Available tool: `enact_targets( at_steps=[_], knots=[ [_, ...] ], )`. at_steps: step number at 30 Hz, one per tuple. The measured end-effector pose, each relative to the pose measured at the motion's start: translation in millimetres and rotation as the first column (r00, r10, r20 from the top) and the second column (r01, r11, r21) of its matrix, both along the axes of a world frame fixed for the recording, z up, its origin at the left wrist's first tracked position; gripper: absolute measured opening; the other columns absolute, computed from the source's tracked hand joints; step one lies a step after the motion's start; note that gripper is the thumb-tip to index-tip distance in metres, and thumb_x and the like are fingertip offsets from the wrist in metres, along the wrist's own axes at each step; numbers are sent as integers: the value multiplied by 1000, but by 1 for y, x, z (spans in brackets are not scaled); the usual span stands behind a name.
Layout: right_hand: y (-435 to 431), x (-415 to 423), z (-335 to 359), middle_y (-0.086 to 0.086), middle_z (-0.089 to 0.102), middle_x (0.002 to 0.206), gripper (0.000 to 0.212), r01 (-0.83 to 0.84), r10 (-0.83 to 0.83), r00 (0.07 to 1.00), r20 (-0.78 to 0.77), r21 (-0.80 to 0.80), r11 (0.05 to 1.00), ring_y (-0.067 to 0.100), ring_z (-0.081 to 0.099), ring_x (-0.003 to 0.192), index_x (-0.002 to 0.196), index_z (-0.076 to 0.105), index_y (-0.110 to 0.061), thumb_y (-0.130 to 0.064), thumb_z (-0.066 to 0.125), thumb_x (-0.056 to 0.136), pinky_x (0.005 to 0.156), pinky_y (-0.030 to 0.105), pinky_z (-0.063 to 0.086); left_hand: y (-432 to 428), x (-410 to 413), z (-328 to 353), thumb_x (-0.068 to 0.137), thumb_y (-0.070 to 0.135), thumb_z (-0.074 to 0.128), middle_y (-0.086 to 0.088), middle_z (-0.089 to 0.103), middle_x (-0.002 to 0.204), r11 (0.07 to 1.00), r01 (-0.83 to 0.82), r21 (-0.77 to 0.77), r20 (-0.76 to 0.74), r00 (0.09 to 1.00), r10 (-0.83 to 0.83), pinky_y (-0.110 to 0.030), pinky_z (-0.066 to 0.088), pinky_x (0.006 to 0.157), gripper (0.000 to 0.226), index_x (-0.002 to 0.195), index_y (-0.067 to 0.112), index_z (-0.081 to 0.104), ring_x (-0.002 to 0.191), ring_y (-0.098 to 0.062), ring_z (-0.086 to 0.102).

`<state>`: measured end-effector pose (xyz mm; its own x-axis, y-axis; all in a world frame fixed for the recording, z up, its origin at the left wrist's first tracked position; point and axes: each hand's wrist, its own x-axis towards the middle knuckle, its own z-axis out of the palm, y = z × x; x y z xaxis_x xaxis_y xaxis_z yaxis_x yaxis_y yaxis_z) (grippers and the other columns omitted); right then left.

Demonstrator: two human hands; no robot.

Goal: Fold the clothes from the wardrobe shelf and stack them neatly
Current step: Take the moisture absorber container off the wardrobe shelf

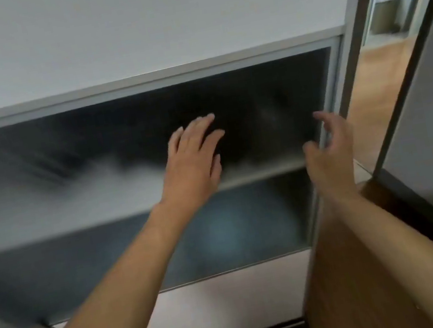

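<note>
The picture is blurred by motion. A wardrobe shelf (262,173) runs across the middle, and on it lies a heap of clothes (76,187), pale grey at the left and dark towards the right. My left hand (195,161) reaches up to the shelf front, fingers spread, holding nothing. My right hand (330,150) is raised at the shelf's right end, beside the wardrobe's side frame (327,113), with its fingers curled loosely and apart. A second dark compartment (229,233) lies below the shelf, with something bluish in it that is too blurred to name.
A light grey panel (129,29) covers the wardrobe above the shelf. A pale drawer front (219,306) sits below. To the right, a dark door edge (406,109) and a wooden floor (378,73) lead into another room.
</note>
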<state>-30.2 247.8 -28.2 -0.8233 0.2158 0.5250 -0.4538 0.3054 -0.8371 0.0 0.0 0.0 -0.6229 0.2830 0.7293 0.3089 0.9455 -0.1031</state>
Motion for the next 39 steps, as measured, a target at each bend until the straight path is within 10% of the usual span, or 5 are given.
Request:
enact_targets(
  at_steps=[8,20,28,35,39],
  knots=[
    [18,-78,11,1,36,147,74,150,-127,985,121,-211,966,15,36,136,146,36,-26,1,63,83,116,37,35,-13,-73,-4,95,47,55,-5,4,167,908,-314,-278,-136,948,286,-49,-6,120,84,159,25,5,153,-26,-2],
    [8,-84,2,-7,34,138,75,96,-67,991,117,-272,957,14,36,131,138,41,-43,5,60,84,95,18,36,-47,-77,-12,98,50,48,-1,0,166,908,-312,-281,-211,943,259,-48,-9,120,78,158,29,3,151,-21,-18],
    [-37,-57,-6,-9,34,136,80,-73,90,993,80,-194,978,13,42,131,142,39,-40,10,63,85,109,29,43,-100,-44,-22,97,38,54,-5,4,167,916,-370,-153,-138,926,351,-50,-12,119,76,158,23,11,151,-23,-18],
    [-79,-35,-6,-1,40,143,74,-329,344,936,77,-166,930,5,49,127,149,38,-26,12,54,88,102,16,45,-97,-7,-40,78,10,64,-9,19,163,920,-392,21,-51,918,393,-54,28,99,72,145,15,38,148,-34,20],
    [-79,-42,1,-3,52,134,80,-517,501,840,206,25,856,3,58,115,147,43,-32,13,46,82,93,20,50,-53,-9,-35,82,19,64,-11,62,122,964,-264,2,97,960,263,-44,43,81,39,120,16,60,106,-36,59]
  ],
)
